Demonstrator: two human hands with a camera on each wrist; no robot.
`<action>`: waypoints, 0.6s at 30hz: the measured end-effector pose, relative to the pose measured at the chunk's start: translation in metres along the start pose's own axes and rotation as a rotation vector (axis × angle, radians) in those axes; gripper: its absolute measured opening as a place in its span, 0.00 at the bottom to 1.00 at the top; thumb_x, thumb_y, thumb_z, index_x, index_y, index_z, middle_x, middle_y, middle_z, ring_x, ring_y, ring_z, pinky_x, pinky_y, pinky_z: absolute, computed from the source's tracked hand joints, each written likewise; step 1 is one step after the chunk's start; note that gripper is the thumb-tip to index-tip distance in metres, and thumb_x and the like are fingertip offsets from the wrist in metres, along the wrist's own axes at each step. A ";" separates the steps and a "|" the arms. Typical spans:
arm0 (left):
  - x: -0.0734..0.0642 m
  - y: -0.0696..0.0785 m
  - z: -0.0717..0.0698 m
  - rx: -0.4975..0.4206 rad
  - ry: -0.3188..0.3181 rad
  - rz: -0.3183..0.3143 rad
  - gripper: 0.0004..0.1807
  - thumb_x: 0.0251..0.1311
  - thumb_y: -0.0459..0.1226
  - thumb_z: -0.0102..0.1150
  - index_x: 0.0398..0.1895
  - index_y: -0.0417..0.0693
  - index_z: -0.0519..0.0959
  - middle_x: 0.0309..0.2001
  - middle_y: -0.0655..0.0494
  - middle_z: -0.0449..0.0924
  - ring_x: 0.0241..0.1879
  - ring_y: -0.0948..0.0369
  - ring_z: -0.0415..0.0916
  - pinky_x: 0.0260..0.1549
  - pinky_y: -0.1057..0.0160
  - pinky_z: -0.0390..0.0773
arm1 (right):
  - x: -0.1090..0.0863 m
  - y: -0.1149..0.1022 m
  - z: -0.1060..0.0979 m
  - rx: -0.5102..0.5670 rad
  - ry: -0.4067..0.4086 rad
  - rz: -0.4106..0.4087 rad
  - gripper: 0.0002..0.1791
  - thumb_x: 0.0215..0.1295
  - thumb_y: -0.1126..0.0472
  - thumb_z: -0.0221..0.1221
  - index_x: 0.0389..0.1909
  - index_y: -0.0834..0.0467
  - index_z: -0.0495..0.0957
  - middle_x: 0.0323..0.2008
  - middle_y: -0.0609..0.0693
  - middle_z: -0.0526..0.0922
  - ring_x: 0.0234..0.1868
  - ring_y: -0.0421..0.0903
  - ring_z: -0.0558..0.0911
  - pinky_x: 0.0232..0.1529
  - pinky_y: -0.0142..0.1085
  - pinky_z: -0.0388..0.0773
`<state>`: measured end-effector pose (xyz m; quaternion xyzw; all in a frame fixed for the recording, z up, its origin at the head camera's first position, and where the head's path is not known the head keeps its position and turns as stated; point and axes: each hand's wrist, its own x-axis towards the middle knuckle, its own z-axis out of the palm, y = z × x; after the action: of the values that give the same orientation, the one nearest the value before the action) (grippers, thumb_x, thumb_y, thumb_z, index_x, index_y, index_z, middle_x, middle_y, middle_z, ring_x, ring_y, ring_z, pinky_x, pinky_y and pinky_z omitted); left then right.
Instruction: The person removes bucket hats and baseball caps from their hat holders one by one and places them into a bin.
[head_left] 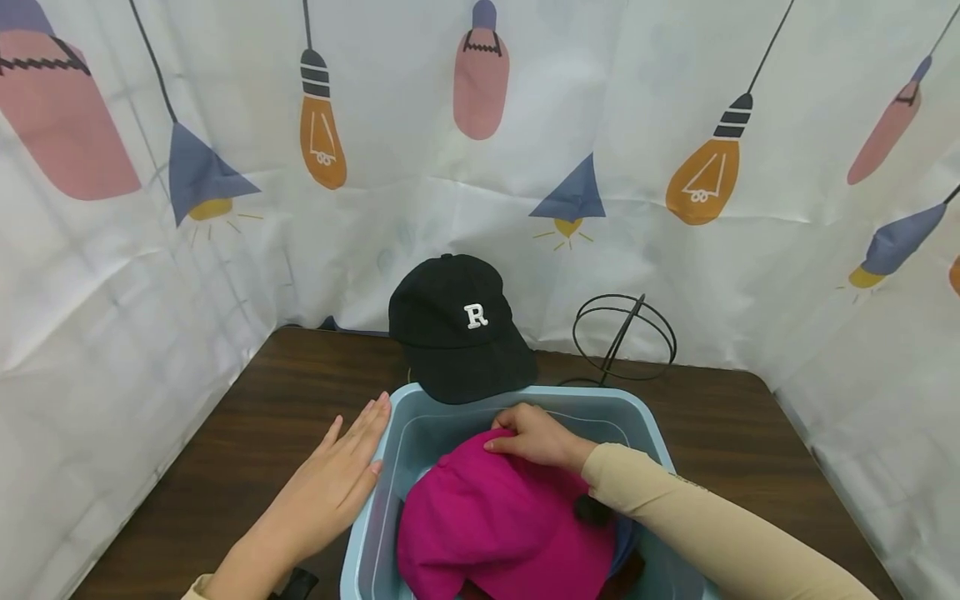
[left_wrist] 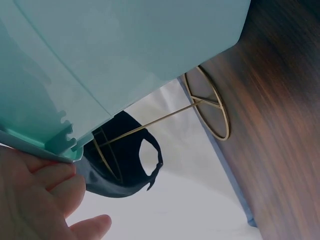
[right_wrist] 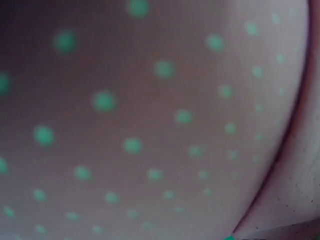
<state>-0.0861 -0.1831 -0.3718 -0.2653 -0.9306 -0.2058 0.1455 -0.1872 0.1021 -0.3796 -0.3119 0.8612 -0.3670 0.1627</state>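
A bright pink cap (head_left: 480,508) lies on top of other things inside the light blue plastic bin (head_left: 364,533). My right hand (head_left: 542,437) reaches into the bin and pinches the cap's upper edge between thumb and fingers. Flat and straight-fingered, my left hand (head_left: 333,482) rests against the bin's left rim; the left wrist view has its fingertips at the rim's underside. Just behind the bin, a black cap (head_left: 450,300) with a white R hangs on a wire stand (left_wrist: 150,122). A blurred pale surface with green dots (right_wrist: 104,101) fills the right wrist view.
To the right of the black cap stands a bare black wire stand (head_left: 611,342) with a round top. Something blue and something brown (head_left: 624,575) show beneath the pink cap. A patterned white curtain (head_left: 420,217) surrounds the dark wood table (head_left: 225,450).
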 end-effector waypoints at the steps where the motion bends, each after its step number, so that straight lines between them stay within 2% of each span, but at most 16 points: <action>1: 0.000 0.000 0.000 0.000 0.001 0.000 0.32 0.71 0.39 0.45 0.74 0.42 0.50 0.74 0.49 0.51 0.72 0.56 0.46 0.70 0.61 0.35 | 0.000 0.000 0.000 -0.010 0.000 0.002 0.08 0.61 0.62 0.62 0.23 0.57 0.79 0.16 0.39 0.69 0.17 0.33 0.64 0.22 0.26 0.62; 5: 0.000 -0.001 0.001 -0.003 0.002 0.003 0.32 0.71 0.39 0.44 0.75 0.42 0.49 0.74 0.50 0.49 0.73 0.57 0.46 0.70 0.60 0.36 | 0.000 0.000 -0.001 -0.022 -0.008 0.016 0.07 0.60 0.61 0.63 0.24 0.56 0.79 0.16 0.39 0.71 0.17 0.34 0.65 0.22 0.27 0.63; 9: 0.001 -0.001 0.000 -0.003 0.002 0.004 0.32 0.71 0.39 0.44 0.75 0.43 0.49 0.74 0.53 0.48 0.73 0.58 0.45 0.69 0.64 0.33 | 0.001 -0.001 -0.003 -0.027 -0.022 0.016 0.06 0.60 0.60 0.64 0.26 0.56 0.80 0.18 0.39 0.73 0.19 0.34 0.66 0.23 0.27 0.65; 13: 0.001 -0.001 0.001 -0.001 0.008 0.010 0.32 0.71 0.39 0.45 0.75 0.42 0.50 0.74 0.52 0.48 0.73 0.58 0.45 0.69 0.66 0.32 | 0.001 -0.002 -0.006 -0.034 -0.041 0.010 0.06 0.60 0.59 0.64 0.27 0.57 0.80 0.18 0.39 0.72 0.20 0.34 0.67 0.24 0.27 0.65; 18: 0.001 -0.001 0.001 0.000 0.015 0.014 0.32 0.71 0.39 0.45 0.75 0.42 0.50 0.74 0.51 0.49 0.73 0.58 0.45 0.69 0.66 0.32 | 0.000 -0.003 -0.010 -0.004 -0.055 0.039 0.08 0.60 0.58 0.64 0.25 0.57 0.79 0.16 0.40 0.70 0.18 0.35 0.65 0.22 0.28 0.63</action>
<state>-0.0876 -0.1830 -0.3728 -0.2702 -0.9277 -0.2068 0.1536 -0.1909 0.1058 -0.3709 -0.3052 0.8631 -0.3532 0.1928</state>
